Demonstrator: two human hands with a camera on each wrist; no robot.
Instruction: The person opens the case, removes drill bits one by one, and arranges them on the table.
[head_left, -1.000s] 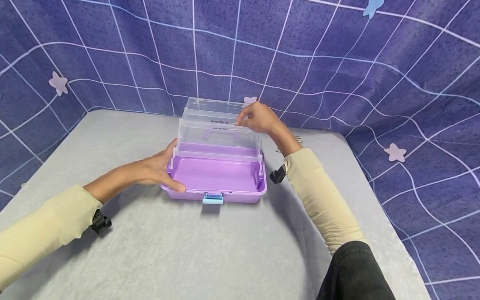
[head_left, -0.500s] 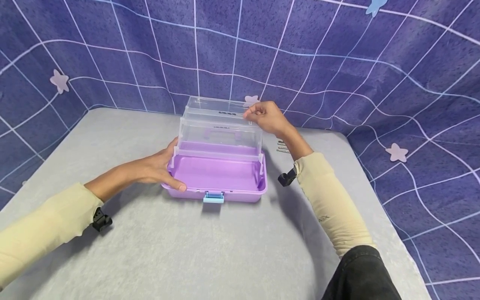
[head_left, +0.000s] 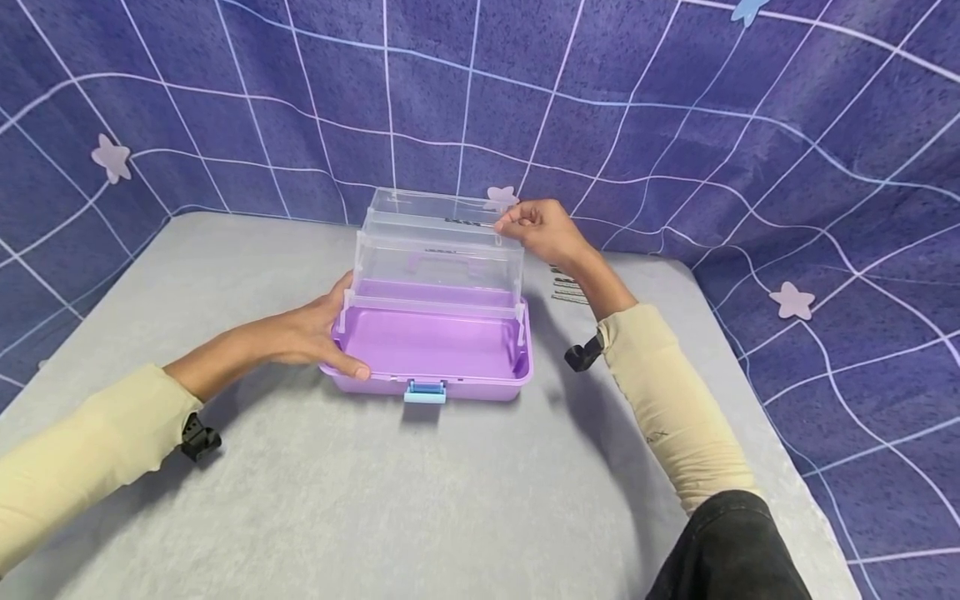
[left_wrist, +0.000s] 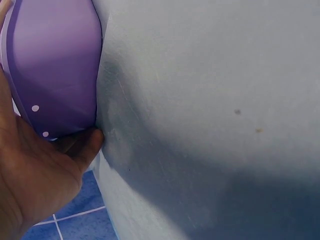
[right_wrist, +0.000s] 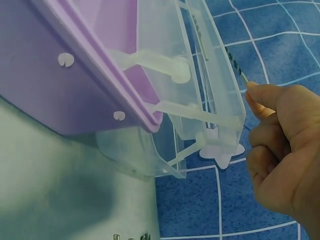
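A purple toolbox (head_left: pixel 431 387) with a blue latch stands open on the table, its clear trays (head_left: pixel 442 267) raised at the back. My left hand (head_left: pixel 307 333) grips its left side, thumb over the front rim; in the left wrist view the fingers reach along the outer purple wall (left_wrist: pixel 55 65). Above the upper tray my right hand (head_left: pixel 543 232) pinches a dark spiral drill bit (head_left: pixel 468 222) by its shank, roughly level. In the right wrist view this bit (right_wrist: pixel 235 64) is just beside the tray's outer edge. A second drill bit (head_left: pixel 441 251) shows in a tray.
Several drill bits (head_left: pixel 568 292) lie in a row on the table right of the toolbox, partly hidden by my right forearm. The grey tabletop (head_left: pixel 420 500) extends in front and to both sides. A blue gridded cloth (head_left: pixel 300 108) with stars hangs close behind.
My right hand has moved to the right and slightly up with the drill bit, uncovering more of the bits on the table. The left hand keeps its grip on the toolbox.
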